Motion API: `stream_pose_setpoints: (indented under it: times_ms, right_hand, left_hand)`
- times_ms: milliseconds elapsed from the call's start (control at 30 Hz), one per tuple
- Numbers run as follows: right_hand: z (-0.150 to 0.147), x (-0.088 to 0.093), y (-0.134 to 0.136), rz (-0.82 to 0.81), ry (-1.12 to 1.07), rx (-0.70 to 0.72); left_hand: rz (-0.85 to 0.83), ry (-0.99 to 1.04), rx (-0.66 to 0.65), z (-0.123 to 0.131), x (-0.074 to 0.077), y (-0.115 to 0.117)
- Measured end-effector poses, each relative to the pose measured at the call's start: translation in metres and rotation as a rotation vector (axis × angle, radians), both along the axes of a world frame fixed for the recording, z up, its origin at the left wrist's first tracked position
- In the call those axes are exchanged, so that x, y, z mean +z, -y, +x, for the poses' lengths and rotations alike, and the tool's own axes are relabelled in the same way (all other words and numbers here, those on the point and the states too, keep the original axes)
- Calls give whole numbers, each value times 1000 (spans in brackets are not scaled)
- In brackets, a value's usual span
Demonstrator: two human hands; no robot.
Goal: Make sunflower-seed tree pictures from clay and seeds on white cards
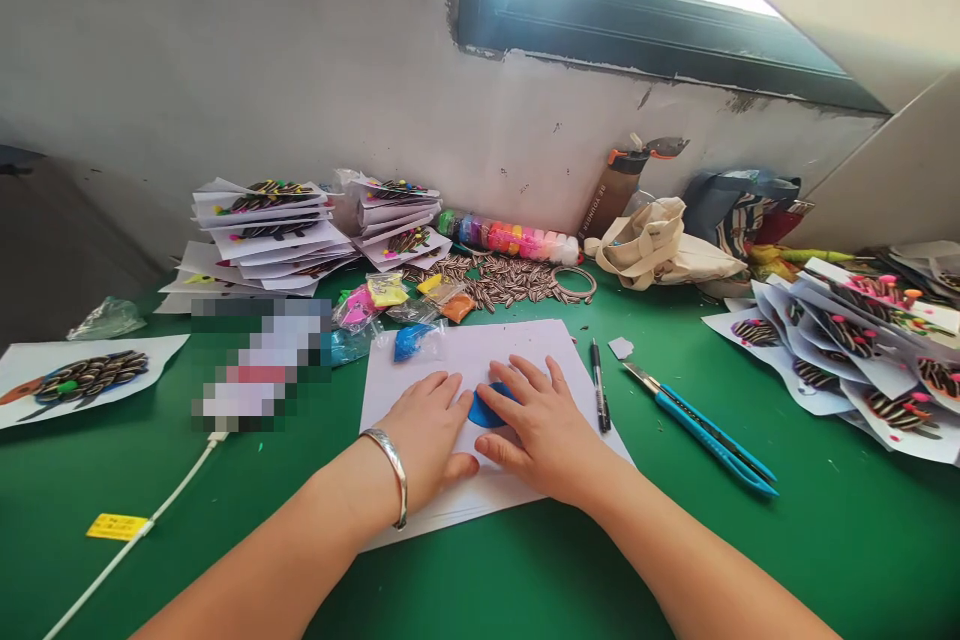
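Observation:
A flat blue piece of clay [487, 406] lies on the white paper [480, 342], partly covered by fingers. My right hand [541, 425] rests over it with the fingers spread, touching its right part. On the paper at the blue piece's left edge is my left hand [426, 435], palm down, its fingers stretched out and holding nothing; a silver bangle is on that wrist. Near the paper's upper left lies a small bag of blue clay [412, 342]. A black pen [599, 385] lies along the right edge of the paper.
A blue utility knife [712, 438] lies to the right. Sunflower seeds [502, 278], clay bags [360, 305] and a tube of colored clay [517, 240] sit behind. Seed-decorated sheets are stacked left [274, 235] and right [847, 340]. A white cable [176, 495] crosses the left side.

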State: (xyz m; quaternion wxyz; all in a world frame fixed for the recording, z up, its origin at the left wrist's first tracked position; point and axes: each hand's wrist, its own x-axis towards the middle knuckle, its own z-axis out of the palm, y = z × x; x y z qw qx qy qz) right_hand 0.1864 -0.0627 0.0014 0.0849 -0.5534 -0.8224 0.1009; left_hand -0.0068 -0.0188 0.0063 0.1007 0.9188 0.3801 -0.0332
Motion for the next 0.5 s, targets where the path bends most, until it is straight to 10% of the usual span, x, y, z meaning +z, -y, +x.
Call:
stream_pose_setpoints:
  times_ms: [500]
  right_hand:
    - [6, -4, -3, -14, -22, -46]
  left_hand:
    - [43, 34, 37, 2, -16, 1]
